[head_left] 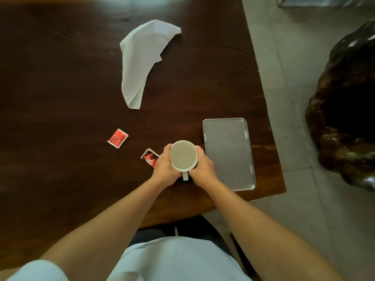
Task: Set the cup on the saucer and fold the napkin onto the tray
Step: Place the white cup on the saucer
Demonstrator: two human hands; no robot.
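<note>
Both hands, left (165,169) and right (203,169), grip clamped on cup (183,156) (upright); tray (229,154) beside right, packet (150,157) touching left.

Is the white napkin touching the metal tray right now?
Apart. The head view shows the napkin lying far up the table, with bare dark wood plainly between it and the tray.

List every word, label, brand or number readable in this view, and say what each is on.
None can be read.
Red packet: print too blurred to read.
Red, black and white packet: pattern only, no legible letters.
Cup, napkin, tray: no markings visible.
</note>
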